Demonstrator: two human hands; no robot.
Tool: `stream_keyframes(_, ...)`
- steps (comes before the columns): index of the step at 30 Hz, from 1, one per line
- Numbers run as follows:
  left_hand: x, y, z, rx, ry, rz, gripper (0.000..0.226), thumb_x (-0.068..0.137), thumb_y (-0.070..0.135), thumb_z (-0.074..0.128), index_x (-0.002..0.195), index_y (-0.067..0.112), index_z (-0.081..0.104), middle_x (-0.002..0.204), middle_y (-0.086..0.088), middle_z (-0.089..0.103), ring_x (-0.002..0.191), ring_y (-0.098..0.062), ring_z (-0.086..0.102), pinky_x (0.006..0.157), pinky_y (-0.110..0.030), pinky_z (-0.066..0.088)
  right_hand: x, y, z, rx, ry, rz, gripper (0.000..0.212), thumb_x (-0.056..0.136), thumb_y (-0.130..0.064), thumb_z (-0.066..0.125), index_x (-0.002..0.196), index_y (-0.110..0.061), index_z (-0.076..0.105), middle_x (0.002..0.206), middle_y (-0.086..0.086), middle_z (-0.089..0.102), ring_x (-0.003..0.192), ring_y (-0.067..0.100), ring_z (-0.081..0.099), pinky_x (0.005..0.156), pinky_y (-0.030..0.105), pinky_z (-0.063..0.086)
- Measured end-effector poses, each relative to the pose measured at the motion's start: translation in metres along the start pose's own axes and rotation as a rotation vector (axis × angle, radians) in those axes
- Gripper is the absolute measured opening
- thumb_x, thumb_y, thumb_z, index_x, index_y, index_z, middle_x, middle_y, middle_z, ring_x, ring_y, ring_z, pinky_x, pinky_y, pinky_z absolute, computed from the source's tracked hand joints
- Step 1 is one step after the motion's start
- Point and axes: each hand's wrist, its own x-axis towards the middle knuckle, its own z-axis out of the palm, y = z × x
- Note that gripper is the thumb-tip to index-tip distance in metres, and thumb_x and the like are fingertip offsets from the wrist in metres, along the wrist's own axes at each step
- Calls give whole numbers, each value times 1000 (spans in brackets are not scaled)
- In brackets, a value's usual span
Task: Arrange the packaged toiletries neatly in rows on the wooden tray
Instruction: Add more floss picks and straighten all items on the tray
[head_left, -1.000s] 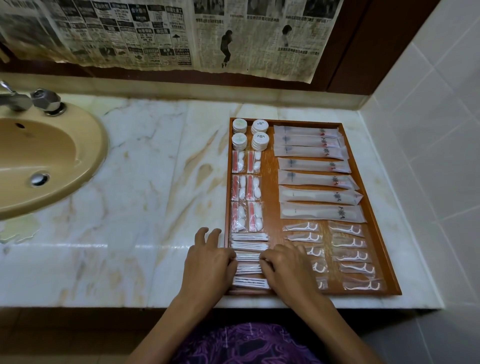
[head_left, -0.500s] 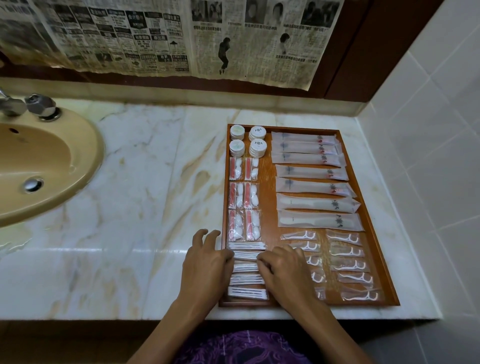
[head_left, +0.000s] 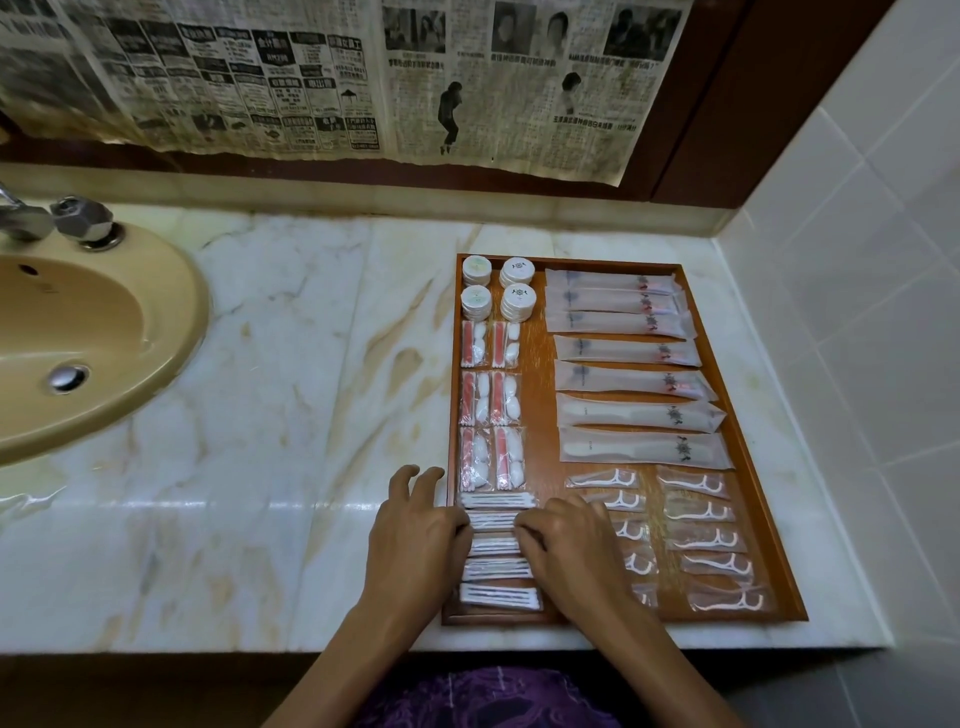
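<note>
The rectangular wooden tray sits on the pale marble surface right of the tan basin, and it looks nearly finished: stacks of round white soaps at the far left corner, red-and-white sachets in pairs below them, long frosted sleeves stacked down the right side, and clear-wrapped floss picks in two columns at the near right. What seems left is the near-left column of white cotton-swab packets; each lies with its long axis across the tray, left to right, one below another. The left hand rests at the tray's left rim with fingers spread and relaxed, and the right hand curls its fingertips onto a middle packet's right end, apparently squaring it between both hands.
</note>
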Motion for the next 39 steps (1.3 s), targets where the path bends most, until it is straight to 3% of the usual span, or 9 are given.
stream_keyframes(10,-3,-5,1,-75,14,57,7,72,32,82,74,27,77,119,-7,66,118,-33,54,67,-39,58,-3,0,-2,41,38,-15,12,90,-25,62,83,-25,72,75,-9,65,79,16,53,72,33,33)
stream_keyframes(18,-19,-7,0,-25,-61,59,37,53,33,89,85,23,74,123,-13,64,119,-39,55,70,-44,59,-18,8,-5,55,8,-144,11,70,-24,82,72,-26,71,68,-12,63,69,14,56,67,28,38)
stream_keyframes(21,-22,-6,0,-31,-61,61,45,52,39,88,91,24,72,127,-14,61,121,-39,53,72,-45,58,-21,10,-7,63,-73,-177,16,71,-36,80,81,-26,72,74,-11,65,76,14,57,73,33,41)
stream_keyframes(26,-26,-6,3,-16,-92,65,56,55,43,85,105,25,69,137,-15,54,131,-40,44,80,-48,55,-18,11,-3,15,-161,-231,29,79,-47,70,99,-27,71,90,-8,65,94,16,53,94,36,35)
stream_keyframes(34,-27,-6,6,-39,-107,42,59,64,46,79,118,27,64,148,-12,42,140,-36,30,90,-48,50,-18,10,-1,-17,-171,-209,30,79,-48,67,104,-30,67,99,-11,65,98,13,51,95,35,33)
stream_keyframes(39,-28,-7,9,-82,-80,36,54,64,43,80,113,25,65,145,-12,46,138,-36,33,87,-48,52,-19,9,-3,8,-185,-190,32,81,-51,65,106,-32,65,104,-14,64,102,10,48,100,33,29)
